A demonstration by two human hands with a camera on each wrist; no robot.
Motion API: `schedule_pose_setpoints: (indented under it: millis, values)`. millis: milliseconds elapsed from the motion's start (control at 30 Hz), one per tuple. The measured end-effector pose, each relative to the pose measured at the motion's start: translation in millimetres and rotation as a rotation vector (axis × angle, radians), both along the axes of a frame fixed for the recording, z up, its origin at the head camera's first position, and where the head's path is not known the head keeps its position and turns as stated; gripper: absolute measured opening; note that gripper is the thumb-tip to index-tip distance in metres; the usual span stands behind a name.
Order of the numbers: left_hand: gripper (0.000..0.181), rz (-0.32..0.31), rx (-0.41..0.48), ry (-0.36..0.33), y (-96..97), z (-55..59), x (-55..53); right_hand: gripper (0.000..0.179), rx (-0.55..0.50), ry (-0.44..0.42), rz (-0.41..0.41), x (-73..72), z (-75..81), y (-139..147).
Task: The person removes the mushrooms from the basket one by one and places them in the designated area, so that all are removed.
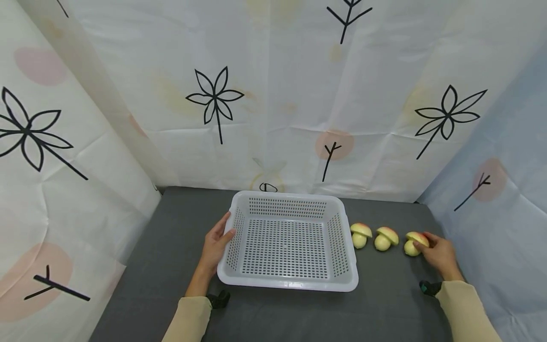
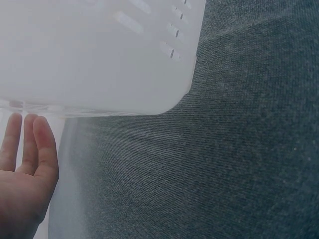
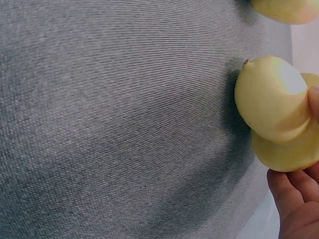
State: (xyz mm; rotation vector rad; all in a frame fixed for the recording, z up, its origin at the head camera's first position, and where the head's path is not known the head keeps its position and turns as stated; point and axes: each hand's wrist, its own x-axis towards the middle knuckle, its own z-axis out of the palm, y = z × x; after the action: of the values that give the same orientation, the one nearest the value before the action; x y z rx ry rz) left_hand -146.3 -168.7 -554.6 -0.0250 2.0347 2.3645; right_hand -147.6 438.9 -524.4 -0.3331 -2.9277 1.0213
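Note:
A white plastic basket [image 1: 288, 282] with slotted walls and floor sits mid-table, with nothing in it. At its left side my left hand [image 1: 215, 247] grips the rim, thumb over the edge and fingers outside; the left wrist view shows those fingers [image 2: 45, 144] against the basket wall [image 2: 99, 64]. Right of the basket stand three pale yellow, mushroom-shaped pieces with reddish caps. My right hand [image 1: 440, 254] pinches the rightmost mushroom [image 1: 412, 248] by its cap. The middle mushroom [image 1: 386, 238] and the left mushroom [image 1: 360, 236] are untouched, the left one close by the basket's right wall.
A dark grey cloth [image 1: 179, 228] covers the table. White printed curtains [image 1: 273, 104] hang behind it and along the left, and a bluish curtain [image 1: 513, 213] hangs on the right, close to my right hand.

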Motion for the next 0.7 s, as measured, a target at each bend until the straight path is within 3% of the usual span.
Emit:
schedule_pose_setpoints:
  millis: [700]
  values:
    - [0.062,0.002,0.009,0.001,0.7,0.9,0.0,0.061,-0.042,0.049,-0.04,4.7,-10.1,-4.8]
